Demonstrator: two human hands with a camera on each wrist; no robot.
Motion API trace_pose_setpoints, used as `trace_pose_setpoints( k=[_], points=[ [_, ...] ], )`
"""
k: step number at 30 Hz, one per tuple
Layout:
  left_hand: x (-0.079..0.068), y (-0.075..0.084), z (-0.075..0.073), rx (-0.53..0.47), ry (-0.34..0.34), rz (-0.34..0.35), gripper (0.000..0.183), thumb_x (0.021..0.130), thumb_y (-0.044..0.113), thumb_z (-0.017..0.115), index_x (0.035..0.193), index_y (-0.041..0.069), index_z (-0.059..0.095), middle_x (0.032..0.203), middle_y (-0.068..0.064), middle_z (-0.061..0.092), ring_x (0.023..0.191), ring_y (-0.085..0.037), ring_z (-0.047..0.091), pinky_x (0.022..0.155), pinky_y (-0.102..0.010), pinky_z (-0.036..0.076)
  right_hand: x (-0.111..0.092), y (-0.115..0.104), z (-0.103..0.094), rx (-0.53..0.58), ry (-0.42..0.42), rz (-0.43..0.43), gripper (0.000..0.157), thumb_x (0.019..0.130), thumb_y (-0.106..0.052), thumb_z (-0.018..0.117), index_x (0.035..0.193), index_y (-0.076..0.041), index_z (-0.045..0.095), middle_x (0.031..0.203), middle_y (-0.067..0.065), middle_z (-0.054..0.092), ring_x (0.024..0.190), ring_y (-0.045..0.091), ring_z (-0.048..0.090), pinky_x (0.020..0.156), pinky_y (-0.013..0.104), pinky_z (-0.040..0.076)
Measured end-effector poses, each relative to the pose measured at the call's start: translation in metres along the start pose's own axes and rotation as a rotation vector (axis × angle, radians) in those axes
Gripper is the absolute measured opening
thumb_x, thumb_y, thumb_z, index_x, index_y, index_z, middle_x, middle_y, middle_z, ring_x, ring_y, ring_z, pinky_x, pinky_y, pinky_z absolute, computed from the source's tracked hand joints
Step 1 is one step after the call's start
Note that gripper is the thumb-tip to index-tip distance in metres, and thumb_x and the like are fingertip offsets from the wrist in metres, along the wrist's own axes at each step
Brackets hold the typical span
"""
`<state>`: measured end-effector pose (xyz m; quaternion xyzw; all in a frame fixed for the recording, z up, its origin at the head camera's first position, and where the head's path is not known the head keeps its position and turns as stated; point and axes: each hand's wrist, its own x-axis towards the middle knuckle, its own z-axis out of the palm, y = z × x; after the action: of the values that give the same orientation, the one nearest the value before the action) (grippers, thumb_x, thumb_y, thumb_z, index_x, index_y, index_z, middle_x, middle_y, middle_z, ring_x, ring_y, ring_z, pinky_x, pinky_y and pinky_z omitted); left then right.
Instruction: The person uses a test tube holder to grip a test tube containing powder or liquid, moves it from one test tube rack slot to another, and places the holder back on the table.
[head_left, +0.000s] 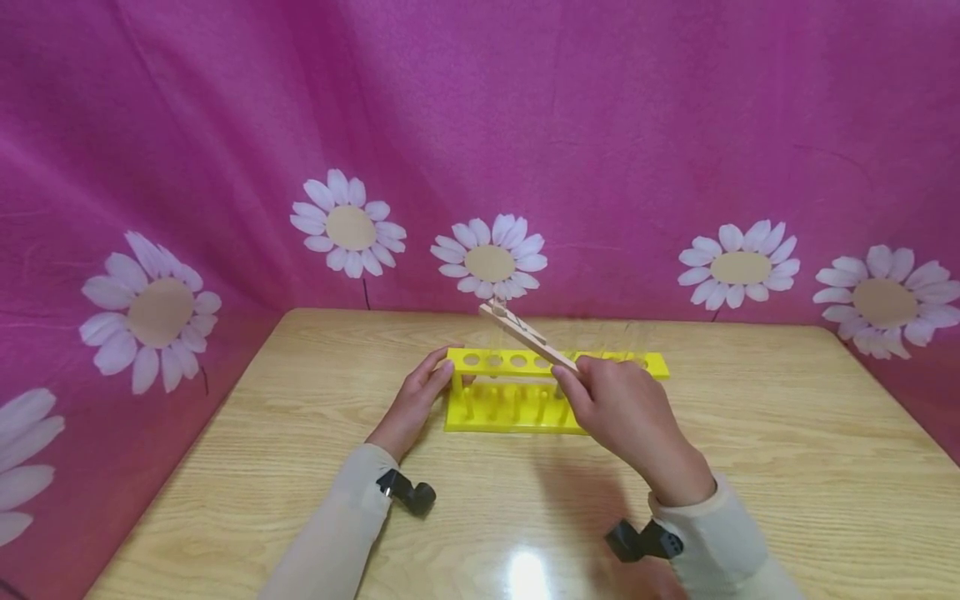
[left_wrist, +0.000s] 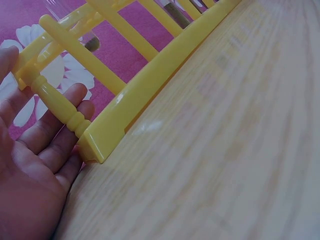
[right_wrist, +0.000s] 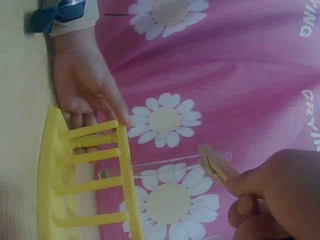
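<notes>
2 hands are apart: the left hand (head_left: 420, 392) grips the left end of the yellow rack (head_left: 487, 429), and the right hand (head_left: 626, 408) holds a wooden clamp (head_left: 528, 338) that pinches 1 tube (right_wrist: 165, 166) near its top. The tube's lower end, dark inside, hangs below the rack's top board, above its base. Other tubes (head_left: 633, 337) stand towards the rack's right end, their count unclear. The rack sits on the table (head_left: 300, 375).

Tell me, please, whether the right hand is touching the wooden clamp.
Touching: the head view shows the right hand gripping the wooden clamp, whose handle runs into its grip.
</notes>
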<state>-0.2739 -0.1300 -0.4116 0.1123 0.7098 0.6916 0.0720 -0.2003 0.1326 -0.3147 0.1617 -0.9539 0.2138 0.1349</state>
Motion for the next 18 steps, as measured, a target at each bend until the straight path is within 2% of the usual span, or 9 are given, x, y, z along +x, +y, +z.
trace_pose_setpoints(
  k=[11, 18],
  points=[
    [-0.0001, 0.0004, -0.0006, -0.011, -0.016, 0.001, 0.043, 0.104, 0.032, 0.043, 0.144, 0.017, 0.042, 0.124, -0.024, 0.060, 0.125, -0.029, 0.051, 0.114, -0.044, 0.027, 0.0036, 0.0014, 0.0071, 0.014, -0.070, 0.058, 0.033, 0.095, -0.031, 0.060, 0.068, -0.013, 0.056, 0.052, 0.000, 0.040, 0.046, 0.016, 0.037, 0.043, 0.028, 0.029],
    [-0.0003, 0.0018, 0.0000, 0.008, -0.004, -0.014, 0.043, 0.104, 0.033, 0.043, 0.144, 0.018, 0.043, 0.124, -0.021, 0.061, 0.126, -0.025, 0.049, 0.114, -0.043, 0.028, 0.0044, 0.0026, 0.0106, -0.007, -0.098, 0.064, 0.034, 0.095, -0.032, 0.060, 0.067, -0.014, 0.054, 0.054, 0.000, 0.042, 0.048, 0.017, 0.037, 0.045, 0.028, 0.030]
  ],
)
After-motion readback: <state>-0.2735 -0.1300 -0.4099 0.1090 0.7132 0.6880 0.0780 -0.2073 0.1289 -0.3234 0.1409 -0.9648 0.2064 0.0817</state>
